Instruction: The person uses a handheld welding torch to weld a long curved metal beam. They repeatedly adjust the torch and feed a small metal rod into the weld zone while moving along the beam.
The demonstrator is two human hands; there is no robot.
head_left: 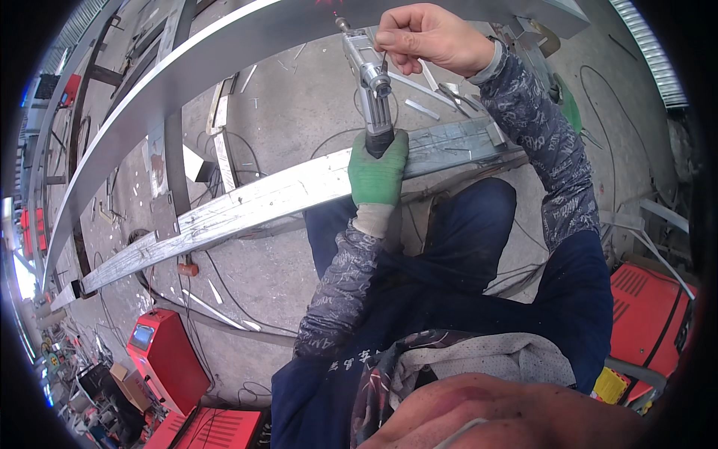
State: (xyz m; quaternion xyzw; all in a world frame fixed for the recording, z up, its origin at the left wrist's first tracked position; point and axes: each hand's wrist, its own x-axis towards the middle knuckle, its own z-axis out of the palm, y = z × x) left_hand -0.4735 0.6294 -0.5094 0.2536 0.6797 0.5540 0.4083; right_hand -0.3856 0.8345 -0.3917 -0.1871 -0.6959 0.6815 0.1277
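So starting from the left: red machine with a small screen (pixel 168 359) near left, cables all over the concrete, and a big grey metal beam (pixel 232 45) curving from the left up along the far side. A long silver bar (pixel 277 191) crosses nearer in, under the hands.

Just right of that stretch is the handheld tool (pixel 366 63), over the middle of the scene, handle toward the person and nozzle (pixel 342 23) pointing at the far beam. There's a red glow (pixel 327 4) just past the tip. The gloved left hand (pixel 378 170) has its fingers wrapped around the handle, which looks like a solid hold to me. I'd keep that wrist firm so the nose doesn't wander while the other hand is busy.

The right hand (pixel 430 37) is bare (I'd want a glove there too, honestly), thumb and fingertips pressed together right beside the tool body. Something thin and dark shows just under them, but I can't tell if it's pinched or part of the tool. My take: work with a light touch from the side, like they're doing, fingers well behind the nozzle and out of its line, and don't shove the tool off aim.

Far right, there's a green thing (pixel 570 105) on the floor, maybe a glove, can't tell.
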